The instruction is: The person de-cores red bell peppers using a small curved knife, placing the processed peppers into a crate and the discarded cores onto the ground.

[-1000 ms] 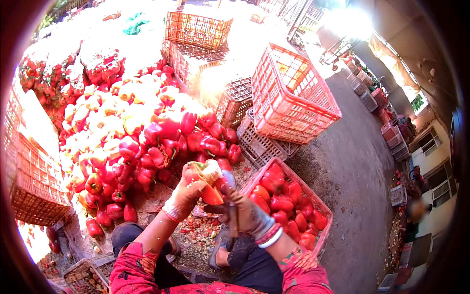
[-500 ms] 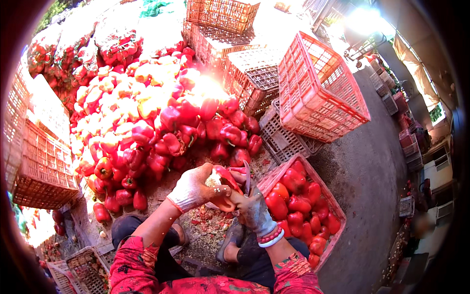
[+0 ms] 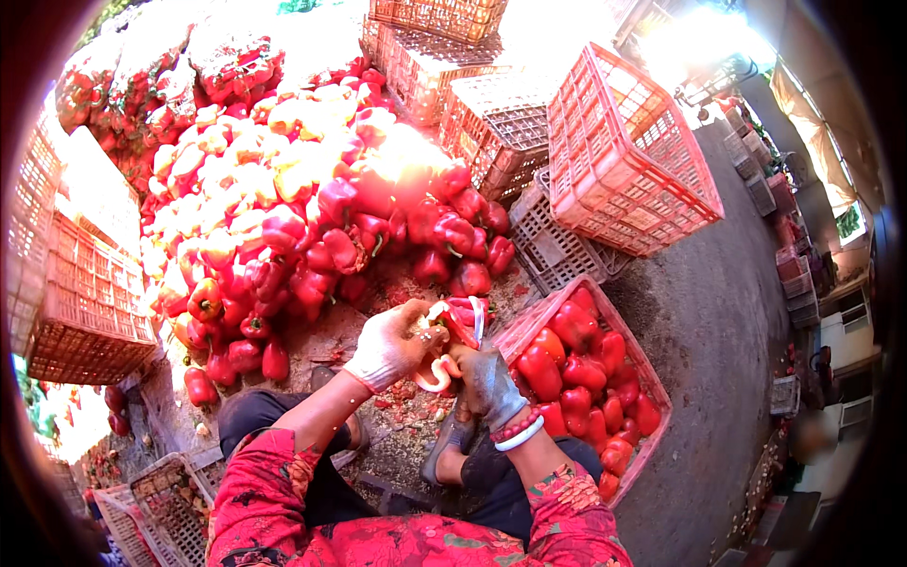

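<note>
My left hand (image 3: 392, 342), in a pale work glove, is closed around a cut-open red bell pepper (image 3: 462, 331) in front of my knees. A pale, curled piece of pepper flesh (image 3: 436, 374) hangs below its fingers. My right hand (image 3: 489, 383), in a grey glove, meets the pepper from the other side, closed on a knife. The thin knife blade (image 3: 478, 319) points up beside the pepper; its handle is hidden in the glove. By my right knee stands a pink crate (image 3: 655, 438) holding red peppers (image 3: 585, 369).
A big heap of red peppers (image 3: 283, 227) lies ahead, with full net bags (image 3: 236, 71) behind it. Crates are stacked at left (image 3: 90, 283); a pink crate (image 3: 628, 161) rests tilted on a grey one (image 3: 543, 241). Seeds and scraps litter the ground (image 3: 392, 439).
Both hands have risen slightly with the pepper and turned it. The pale flesh now curls out below the left fingers. The whole view has shifted a little.
</note>
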Action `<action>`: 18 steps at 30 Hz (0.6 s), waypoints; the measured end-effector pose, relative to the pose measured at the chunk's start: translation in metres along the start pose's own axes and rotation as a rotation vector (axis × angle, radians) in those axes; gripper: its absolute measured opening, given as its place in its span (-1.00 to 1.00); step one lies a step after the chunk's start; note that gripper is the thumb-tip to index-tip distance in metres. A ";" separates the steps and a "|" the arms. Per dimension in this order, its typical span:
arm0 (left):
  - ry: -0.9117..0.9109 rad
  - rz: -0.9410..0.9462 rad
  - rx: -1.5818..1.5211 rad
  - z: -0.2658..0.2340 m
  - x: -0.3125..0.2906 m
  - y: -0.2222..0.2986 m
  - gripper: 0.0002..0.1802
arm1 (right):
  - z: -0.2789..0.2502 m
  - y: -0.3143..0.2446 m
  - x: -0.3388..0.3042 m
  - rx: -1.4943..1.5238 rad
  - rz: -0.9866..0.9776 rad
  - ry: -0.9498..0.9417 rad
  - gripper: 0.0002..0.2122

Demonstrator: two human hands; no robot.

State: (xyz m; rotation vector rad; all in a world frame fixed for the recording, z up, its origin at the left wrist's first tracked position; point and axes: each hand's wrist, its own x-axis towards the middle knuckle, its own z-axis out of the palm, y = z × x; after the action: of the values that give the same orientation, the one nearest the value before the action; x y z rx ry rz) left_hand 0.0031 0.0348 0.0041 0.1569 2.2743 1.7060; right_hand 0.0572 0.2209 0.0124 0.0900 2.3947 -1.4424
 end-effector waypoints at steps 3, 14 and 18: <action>0.137 0.458 0.526 -0.008 0.006 0.003 -0.81 | 0.007 0.000 0.001 0.204 0.177 0.013 -0.81; -0.362 0.016 0.033 -0.014 0.007 0.007 -0.49 | -0.006 0.031 -0.007 -0.181 -0.233 0.030 -0.78; -0.186 0.395 0.564 -0.013 0.011 0.007 -0.57 | 0.003 0.024 0.000 0.219 0.206 0.003 -0.66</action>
State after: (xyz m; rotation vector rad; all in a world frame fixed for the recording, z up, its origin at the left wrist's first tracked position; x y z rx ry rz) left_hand -0.0118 0.0280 0.0119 0.8925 2.6332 1.0796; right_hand 0.0637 0.2305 -0.0091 0.3809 2.1486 -1.5980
